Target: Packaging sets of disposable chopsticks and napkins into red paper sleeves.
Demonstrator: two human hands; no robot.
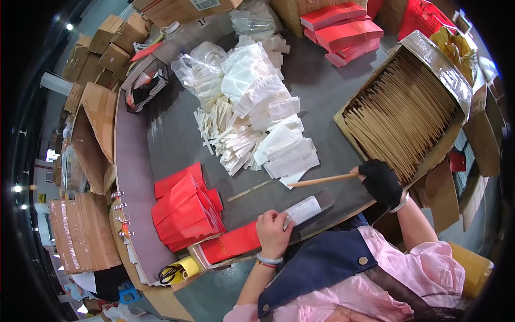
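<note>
My right hand (381, 183), in a black fingerless glove, grips one end of a thin brown stick (324, 180). The stick points left, its far tip by the loose white papers (292, 155). Near the table's front edge my bare left hand (272, 233) is closed, fingers bent, at the end of a white packet (303, 210) with a clear plastic tip. Beneath and left of that hand lies a long red envelope (230, 244) in a shallow tray. A fanned stack of red envelopes (188, 209) lies just beyond it. My left fingertips partly hide where the white packet meets the red envelope.
An open carton (347, 126) full of brown sticks stands at the right. White papers and strips are heaped mid-table. Red bundles (343, 32) lie at the back. A wire basket (146, 86) sits far left; black-handled scissors (169, 274) lie at the front left corner.
</note>
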